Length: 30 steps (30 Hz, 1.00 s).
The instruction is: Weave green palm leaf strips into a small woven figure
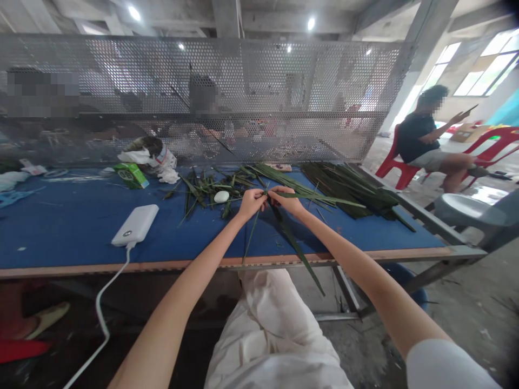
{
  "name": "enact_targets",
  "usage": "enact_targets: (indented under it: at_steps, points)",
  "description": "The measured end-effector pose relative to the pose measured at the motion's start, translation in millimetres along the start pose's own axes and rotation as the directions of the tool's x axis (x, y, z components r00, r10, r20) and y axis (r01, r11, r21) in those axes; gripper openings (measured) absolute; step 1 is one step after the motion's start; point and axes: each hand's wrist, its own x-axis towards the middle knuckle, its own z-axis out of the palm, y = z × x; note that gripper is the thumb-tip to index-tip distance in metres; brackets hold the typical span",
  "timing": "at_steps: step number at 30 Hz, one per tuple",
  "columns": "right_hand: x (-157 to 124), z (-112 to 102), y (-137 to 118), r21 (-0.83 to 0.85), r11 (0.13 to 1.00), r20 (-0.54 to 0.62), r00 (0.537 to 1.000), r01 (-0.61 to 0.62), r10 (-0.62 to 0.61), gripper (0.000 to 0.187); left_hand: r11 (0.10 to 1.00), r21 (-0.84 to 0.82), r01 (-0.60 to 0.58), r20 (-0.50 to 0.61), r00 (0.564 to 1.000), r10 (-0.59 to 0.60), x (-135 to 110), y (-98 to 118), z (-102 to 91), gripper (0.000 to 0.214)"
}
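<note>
The fingertips of both hands bunched together near the middle of the frame, so the small knot of leaf between them was mostly hidden. The left hand (252,202) was pinched on the leaf (295,242), and the right hand (286,200) gripped it from the other side.

What showed was dark green and narrow: one long blade hung down and right past the table (357,237) edge to a point, a thinner strip (251,236) dropped lower left, and a paler strip (328,199) ran rightward from the right hand. Whether these were one piece was hard to tell.

Scraps (197,194) lay left of the hands, with a white egg (221,196) among them; a pile of broad leaves (357,189) lay to the right.

At upper left stood a crumpled bag (164,156) with something dark at its mouth — too blurred to name — and a green carton (130,176), its contents out of sight. A blue tub (417,296) at lower right was partly covered by the table frame and arm. The cable (101,308) from a power bank (135,224) ran off the bottom edge. Behind the mesh (284,81), figures were indistinct.
</note>
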Motion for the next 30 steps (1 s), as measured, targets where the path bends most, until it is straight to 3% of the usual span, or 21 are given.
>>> enact_targets:
  at_steps: [6,10,13,17,26,30]
  points:
    - [0.3,-5.2,-2.2,0.035,0.999,-0.022,0.999,0.030,-0.029,0.033,0.979,-0.173,0.111,0.048,0.993,-0.104,-0.8,8.6,-1.5,0.011]
    - [1.1,-7.6,-1.3,-0.005,1.000,-0.026,0.999,0.029,-0.029,0.034,0.926,-0.311,0.213,0.109,0.976,-0.187,0.5,7.0,-2.3,0.025]
    - [0.9,-7.8,-1.4,-0.002,0.999,-0.015,0.999,0.036,-0.036,0.034,0.907,-0.339,0.250,0.130,0.967,-0.218,2.4,2.9,-2.9,0.031]
    - [0.5,-7.7,-1.1,0.021,0.999,-0.027,0.999,0.040,-0.039,0.034,0.876,-0.382,0.295,0.138,0.955,-0.262,4.1,0.8,-5.1,0.023]
    - [5.1,-12.2,3.4,0.150,0.979,-0.134,0.978,-0.138,0.159,0.046,0.805,-0.431,0.407,0.178,0.913,-0.367,4.2,3.9,-6.4,0.020]
    - [5.1,-14.7,0.5,0.193,0.971,-0.124,0.978,-0.144,0.170,0.050,0.792,-0.420,0.442,0.181,0.896,-0.404,4.0,9.0,-4.2,0.016]
